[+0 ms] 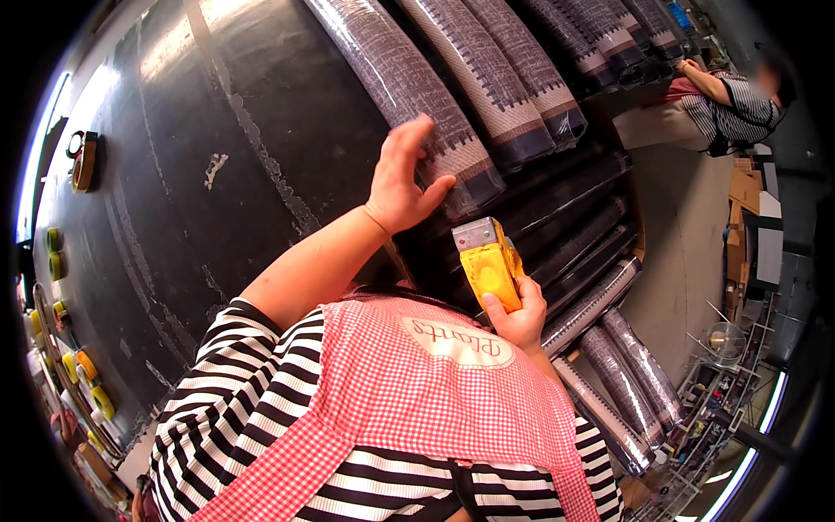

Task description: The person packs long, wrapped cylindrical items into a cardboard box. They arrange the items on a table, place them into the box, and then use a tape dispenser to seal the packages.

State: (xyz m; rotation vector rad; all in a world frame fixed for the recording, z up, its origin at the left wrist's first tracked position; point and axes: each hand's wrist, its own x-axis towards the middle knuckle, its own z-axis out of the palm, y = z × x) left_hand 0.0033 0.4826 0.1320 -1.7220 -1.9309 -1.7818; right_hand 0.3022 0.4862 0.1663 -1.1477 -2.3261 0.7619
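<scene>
A grey patterned rug roll (404, 91) in clear plastic wrap lies at the edge of the black table, its dark end toward me. My left hand (402, 178) is at this end, thumb spread and fingers stretched over the wrap; the fingertips are slightly blurred. Just right of it, my right hand (519, 315) grips a yellow tool with a grey metal head, which looks like a tape dispenser (489, 265). Its metal head points toward the end of the roll, with a small gap between them.
More wrapped rug rolls (487, 78) lie to the right, and others (622, 370) stand lower right. The black worktop (191, 217) spreads left, with a tape dispenser (83, 161) and several tape rolls (55, 252) along its far left. Another person (726, 104) stands at upper right.
</scene>
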